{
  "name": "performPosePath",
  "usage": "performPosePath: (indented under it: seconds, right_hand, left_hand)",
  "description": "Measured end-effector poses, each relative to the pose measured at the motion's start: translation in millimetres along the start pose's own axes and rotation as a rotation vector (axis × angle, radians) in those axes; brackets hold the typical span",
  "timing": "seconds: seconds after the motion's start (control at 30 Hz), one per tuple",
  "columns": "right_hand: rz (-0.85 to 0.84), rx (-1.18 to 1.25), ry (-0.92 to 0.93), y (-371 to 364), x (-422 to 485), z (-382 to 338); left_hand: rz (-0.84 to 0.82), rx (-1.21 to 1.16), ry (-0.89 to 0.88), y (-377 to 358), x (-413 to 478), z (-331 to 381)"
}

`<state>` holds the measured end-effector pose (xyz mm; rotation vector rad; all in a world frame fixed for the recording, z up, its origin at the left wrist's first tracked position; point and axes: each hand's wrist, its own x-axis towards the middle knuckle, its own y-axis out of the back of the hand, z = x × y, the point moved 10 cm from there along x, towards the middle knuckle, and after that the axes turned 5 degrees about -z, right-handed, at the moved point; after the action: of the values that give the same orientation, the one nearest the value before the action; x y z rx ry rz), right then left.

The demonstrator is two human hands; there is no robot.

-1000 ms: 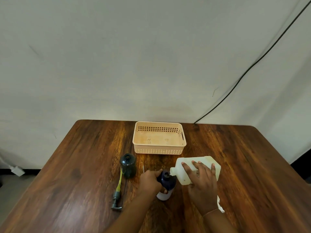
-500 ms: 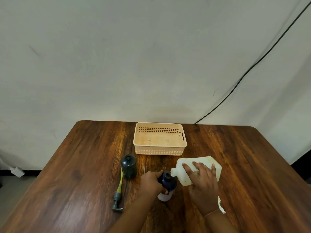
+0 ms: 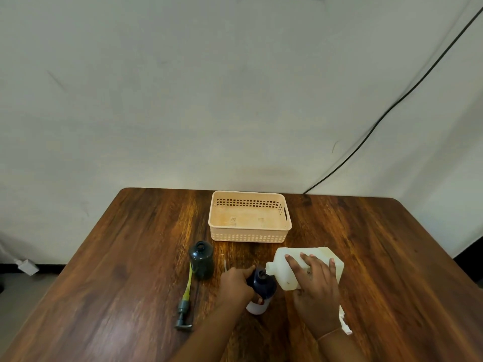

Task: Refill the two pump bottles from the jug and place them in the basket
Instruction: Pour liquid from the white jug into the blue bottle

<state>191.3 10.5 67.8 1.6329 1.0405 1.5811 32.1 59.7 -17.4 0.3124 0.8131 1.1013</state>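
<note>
My right hand (image 3: 315,291) grips a white jug (image 3: 287,267) tipped to the left, its spout over the open neck of a dark blue pump bottle (image 3: 264,284) with a white base. My left hand (image 3: 235,284) wraps around that bottle and holds it upright. A second, dark green bottle (image 3: 201,259) stands open to the left. Its pump head with a yellow tube (image 3: 186,301) lies on the table in front of it. The peach basket (image 3: 249,237) sits empty behind the bottles.
A white pump part (image 3: 345,321) lies on the wooden table (image 3: 379,270) just behind my right wrist. A thin clear tube (image 3: 224,263) shows beside my left hand. A black cable (image 3: 392,105) runs down the wall at the right.
The jug and both hands have held almost still; the view has only shifted slightly.
</note>
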Motion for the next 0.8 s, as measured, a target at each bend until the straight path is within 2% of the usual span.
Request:
performPosePath:
  seconds: [0.2,0.33,0.5,0.8]
  right_hand:
    - [-0.071,0.104,-0.089,-18.5,-3.4,13.4]
    - [-0.102,0.269,-0.249,-30.7,-1.4,29.8]
    - [-0.084,0.430,-0.502,-42.2,2.4,56.1]
    - [-0.053,0.572,-0.675,-67.2,1.6,80.1]
  left_hand:
    - [-0.004,0.022,-0.013,1.2,0.2,0.9]
    - [-0.013,0.033,-0.014,0.3,2.1,0.2]
    - [-0.004,0.015,-0.016,0.4,3.3,-0.5]
    - [0.014,-0.004,-0.027,1.4,3.9,-2.7]
